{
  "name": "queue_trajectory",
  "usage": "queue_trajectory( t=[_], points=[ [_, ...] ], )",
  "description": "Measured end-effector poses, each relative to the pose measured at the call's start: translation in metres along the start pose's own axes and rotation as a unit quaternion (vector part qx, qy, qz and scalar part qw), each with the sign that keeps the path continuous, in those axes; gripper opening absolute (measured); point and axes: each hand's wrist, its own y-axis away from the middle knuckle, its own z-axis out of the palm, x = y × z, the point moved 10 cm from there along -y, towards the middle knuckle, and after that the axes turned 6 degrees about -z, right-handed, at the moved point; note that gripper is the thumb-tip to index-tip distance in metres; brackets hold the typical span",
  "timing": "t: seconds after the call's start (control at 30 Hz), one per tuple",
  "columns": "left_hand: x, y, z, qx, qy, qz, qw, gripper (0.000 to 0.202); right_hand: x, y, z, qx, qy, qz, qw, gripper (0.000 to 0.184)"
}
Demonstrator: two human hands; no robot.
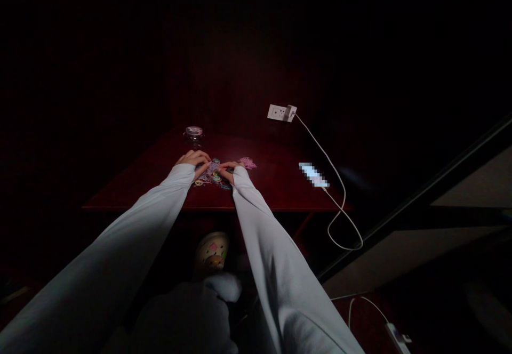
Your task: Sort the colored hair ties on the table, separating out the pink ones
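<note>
A loose pile of small coloured hair ties, purple, yellow and teal among them, lies on the dark red table. My left hand rests at the pile's left side, fingers stretched over it and thumb a little apart. From the right, my right hand reaches into the same pile, its thumb and fingertips close together; what they pinch, if anything, is too small to make out. Just beyond the right hand sits a separate bunch of pink hair ties. Behind the left hand stands a clear jar with a round lid.
A phone lies on the table's right side, its white cable running to a wall socket and looping past the table edge. Below are a clog shoe and, lower right, a power strip. The surroundings are very dark.
</note>
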Motion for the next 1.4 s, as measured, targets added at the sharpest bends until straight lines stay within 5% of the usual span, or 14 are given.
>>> queue_trajectory(
  t=[0.3, 0.6, 1.4],
  points=[
    [-0.012, -0.007, 0.007, -0.014, -0.003, -0.002, 1.000, 0.022, 0.002, 0.000, 0.001, 0.003, 0.004, 0.004, 1.000, 0.009],
    [-0.003, -0.001, 0.003, 0.030, -0.016, -0.024, 0.999, 0.023, 0.006, -0.001, 0.006, -0.005, 0.015, 0.001, 1.000, 0.009],
    [0.008, 0.003, -0.002, 0.004, -0.003, 0.017, 1.000, 0.022, 0.008, -0.001, 0.002, -0.002, 0.009, 0.002, 1.000, 0.010]
  ],
)
